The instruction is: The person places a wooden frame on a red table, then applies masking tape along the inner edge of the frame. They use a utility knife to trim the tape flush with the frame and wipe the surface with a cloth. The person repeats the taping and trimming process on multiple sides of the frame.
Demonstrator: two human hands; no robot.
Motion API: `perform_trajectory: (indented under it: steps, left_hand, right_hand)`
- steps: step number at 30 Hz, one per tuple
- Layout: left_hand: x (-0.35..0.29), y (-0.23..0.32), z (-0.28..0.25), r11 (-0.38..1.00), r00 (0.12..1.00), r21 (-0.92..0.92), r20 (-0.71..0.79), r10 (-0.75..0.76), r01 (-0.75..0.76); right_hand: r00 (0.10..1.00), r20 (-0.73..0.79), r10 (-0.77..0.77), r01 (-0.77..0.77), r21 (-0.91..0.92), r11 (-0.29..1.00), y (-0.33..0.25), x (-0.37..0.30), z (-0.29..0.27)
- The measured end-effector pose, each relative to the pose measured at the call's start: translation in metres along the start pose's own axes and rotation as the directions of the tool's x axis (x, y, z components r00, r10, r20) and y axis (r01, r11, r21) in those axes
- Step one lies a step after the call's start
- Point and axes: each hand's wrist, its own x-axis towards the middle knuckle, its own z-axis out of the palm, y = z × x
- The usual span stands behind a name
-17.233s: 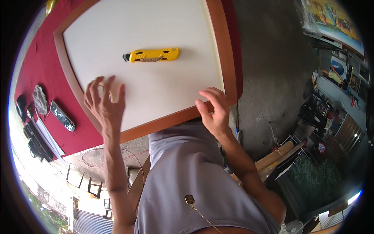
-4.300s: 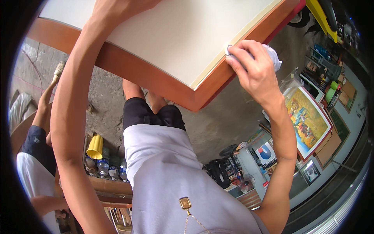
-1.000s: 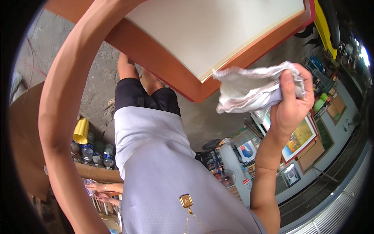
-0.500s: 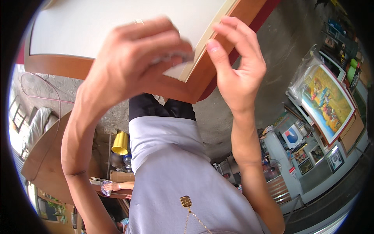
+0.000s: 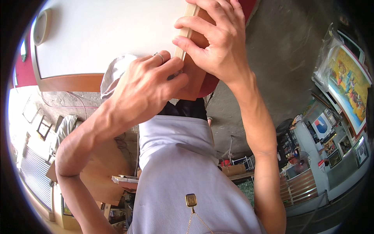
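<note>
A large wooden picture frame (image 5: 74,83) surrounds a white panel (image 5: 113,31) in front of me. A pale wood strip (image 5: 186,32) runs along the inner side of its right rail. My right hand (image 5: 220,45) rests over that rail, fingers spread, with the thumb and some fingertips touching the strip. Close to the strip's near end, my left hand (image 5: 144,84), with a ring on it, has its fingers curled together. Something dark shows between those fingers, too hidden to name. A whitish cloth (image 5: 113,76) hangs over the frame's near edge beside my left wrist.
A cream ring-shaped roll (image 5: 42,27) sits on the panel's far left. Red tabletop (image 5: 27,70) shows beyond the frame. A colourful painting (image 5: 348,84) stands at the right, above a cluttered grey counter (image 5: 307,156). Brown boards (image 5: 101,167) lean at the lower left.
My right hand has come down onto the frame's right rail and strip. My left hand has lowered to the strip's near end. The cloth and the roll have come into fuller view.
</note>
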Motion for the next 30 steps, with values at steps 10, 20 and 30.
perform_trajectory:
  steps: [10,20,30]
  left_hand:
    - [0.006,-0.003,-0.003,0.995,0.998,-0.1,0.062,0.021,-0.014]
    - [0.009,-0.009,-0.031,0.995,0.944,0.041,0.32,0.078,-0.096]
    - [0.006,-0.001,-0.031,0.788,0.931,-0.503,0.109,-0.349,0.355]
  right_hand:
    - [0.999,-0.031,0.044,-0.04,0.1,0.994,0.001,-0.004,0.002]
    - [0.998,-0.018,0.055,-0.052,0.132,0.99,0.0,-0.002,0.001]
    - [0.996,-0.069,0.064,-0.053,0.15,0.987,0.004,-0.005,0.006]
